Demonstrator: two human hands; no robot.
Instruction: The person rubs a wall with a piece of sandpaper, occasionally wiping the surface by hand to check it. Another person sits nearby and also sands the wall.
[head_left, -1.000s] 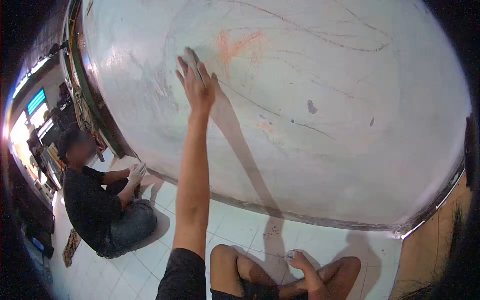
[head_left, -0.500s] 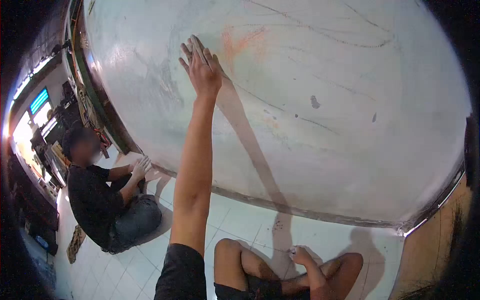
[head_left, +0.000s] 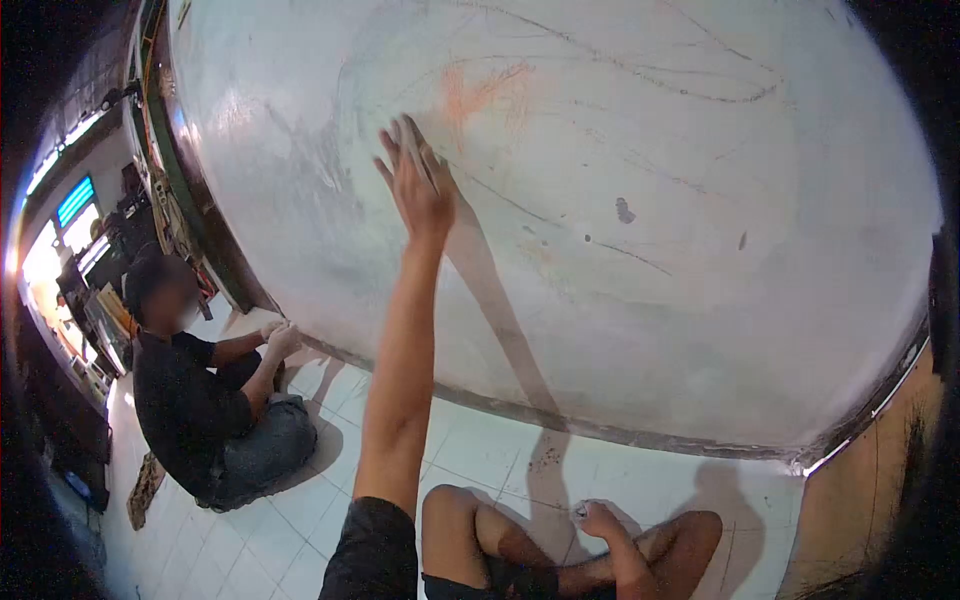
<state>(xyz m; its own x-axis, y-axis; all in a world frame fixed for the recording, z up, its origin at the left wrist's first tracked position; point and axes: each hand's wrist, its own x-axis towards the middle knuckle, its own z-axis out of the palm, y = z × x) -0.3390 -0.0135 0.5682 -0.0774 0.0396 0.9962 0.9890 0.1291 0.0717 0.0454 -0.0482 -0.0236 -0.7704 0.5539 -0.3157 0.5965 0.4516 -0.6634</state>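
Note:
My left hand [head_left: 424, 195] is stretched up against the large pale wall [head_left: 700, 320], its fingers extended and spread. Some of the fingers look grey, and whether something thin lies under them is hidden. Orange scribble [head_left: 480, 92] and dark pencil-like lines [head_left: 512, 200] mark the wall close by. Low down, near my bent knee, my right hand [head_left: 600, 520] is closed above the floor. Something small and whitish shows at its fingertips, too small to name.
Another person [head_left: 190, 400] in dark clothes sits on the tiled floor [head_left: 250, 550] at left, hands together by the wall's foot. A patterned cloth [head_left: 145, 490] lies behind them. A brown panel [head_left: 850, 480] stands at right.
My left hand has slid down and slightly right along the wall. The other person's hands have lowered a little. My right hand has barely moved.

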